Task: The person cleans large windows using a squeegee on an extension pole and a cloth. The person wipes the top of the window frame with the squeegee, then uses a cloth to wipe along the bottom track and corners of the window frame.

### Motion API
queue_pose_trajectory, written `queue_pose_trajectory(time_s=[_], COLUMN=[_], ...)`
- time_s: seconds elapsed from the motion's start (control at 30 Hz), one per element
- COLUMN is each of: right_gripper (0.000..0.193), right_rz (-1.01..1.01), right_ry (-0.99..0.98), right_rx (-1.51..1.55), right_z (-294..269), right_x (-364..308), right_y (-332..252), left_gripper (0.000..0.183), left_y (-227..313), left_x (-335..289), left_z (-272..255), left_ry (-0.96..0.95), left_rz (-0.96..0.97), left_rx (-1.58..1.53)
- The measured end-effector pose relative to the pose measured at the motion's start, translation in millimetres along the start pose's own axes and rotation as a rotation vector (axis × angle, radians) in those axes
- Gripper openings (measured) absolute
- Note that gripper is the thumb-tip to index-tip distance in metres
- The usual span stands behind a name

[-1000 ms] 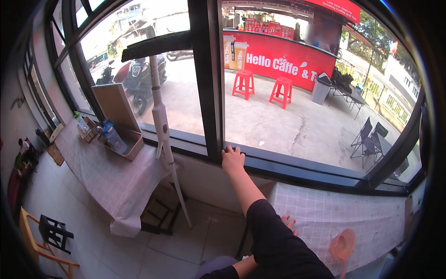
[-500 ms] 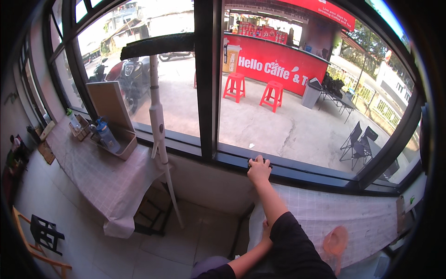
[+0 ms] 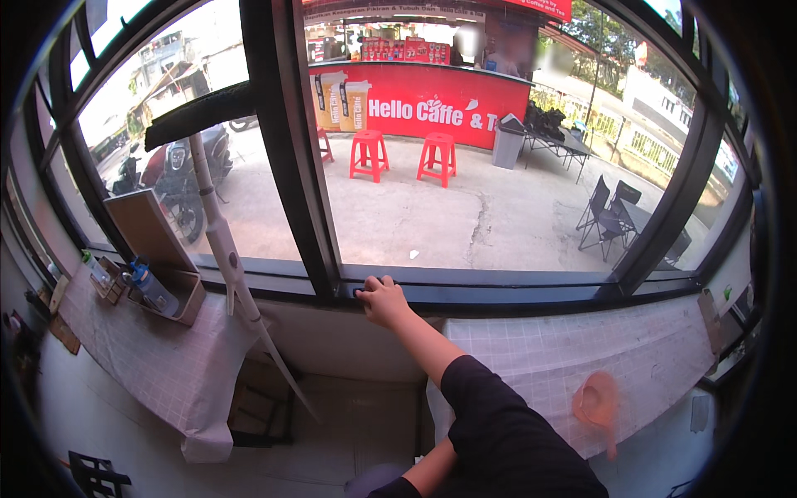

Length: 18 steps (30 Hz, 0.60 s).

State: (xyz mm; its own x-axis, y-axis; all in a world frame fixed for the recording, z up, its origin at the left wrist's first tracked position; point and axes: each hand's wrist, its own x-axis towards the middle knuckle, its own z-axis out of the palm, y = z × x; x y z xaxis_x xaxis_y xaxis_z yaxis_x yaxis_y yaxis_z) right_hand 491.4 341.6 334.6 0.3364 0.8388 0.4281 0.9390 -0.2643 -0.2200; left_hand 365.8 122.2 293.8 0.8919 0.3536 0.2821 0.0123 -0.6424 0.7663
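My right hand (image 3: 384, 300) reaches out to the dark window sill (image 3: 498, 293), just right of the upright window post (image 3: 292, 149). Its bent fingers are closed over a small dark thing, mostly covered by the hand, that rests on the sill. Below it, my left forearm (image 3: 433, 469) comes in from the lower edge. The left hand itself is hidden behind my right sleeve. On the cloth-covered table (image 3: 515, 353) to the right lies a translucent reddish dipper (image 3: 596, 400). Left of the post, a white pole (image 3: 222, 241) with a wide black head (image 3: 199, 114) leans at the window.
A second cloth-covered table (image 3: 158, 349) at left carries a tan bin (image 3: 189, 300), a blue-topped bottle (image 3: 151, 286) and an upright board (image 3: 149, 228). A dark stool (image 3: 95, 473) stands lower left. Beyond the glass are red stools (image 3: 437, 159) and a red counter (image 3: 415, 104).
My right hand has slid left along the sill, nearer the window post. The view has turned right. The left hand, partly visible before, is now covered by the right sleeve.
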Motion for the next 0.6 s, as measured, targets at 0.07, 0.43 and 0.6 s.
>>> queue_pose_trajectory(time_s=[0.07, 0.43, 0.6], right_gripper=[0.018, 0.015, 0.021], right_rz=[0.091, 0.75, 0.383], right_ry=[0.053, 0.231, 0.223], right_rx=[-0.045, -0.239, -0.152], right_z=[-23.4, -106.2, -69.7], right_x=[-26.1, -138.6, -104.4], right_y=[32.0, 149.5, 87.5], left_gripper=[0.047, 0.041, 0.049], left_y=[-24.5, 9.0, -6.7], left_x=[-0.9, 16.9, 11.6], left_z=[17.2, 8.3, 12.9], left_ry=[-0.024, -0.08, -0.092], left_rz=[-0.043, -0.132, -0.148], left_rx=[0.087, 0.379, 0.441])
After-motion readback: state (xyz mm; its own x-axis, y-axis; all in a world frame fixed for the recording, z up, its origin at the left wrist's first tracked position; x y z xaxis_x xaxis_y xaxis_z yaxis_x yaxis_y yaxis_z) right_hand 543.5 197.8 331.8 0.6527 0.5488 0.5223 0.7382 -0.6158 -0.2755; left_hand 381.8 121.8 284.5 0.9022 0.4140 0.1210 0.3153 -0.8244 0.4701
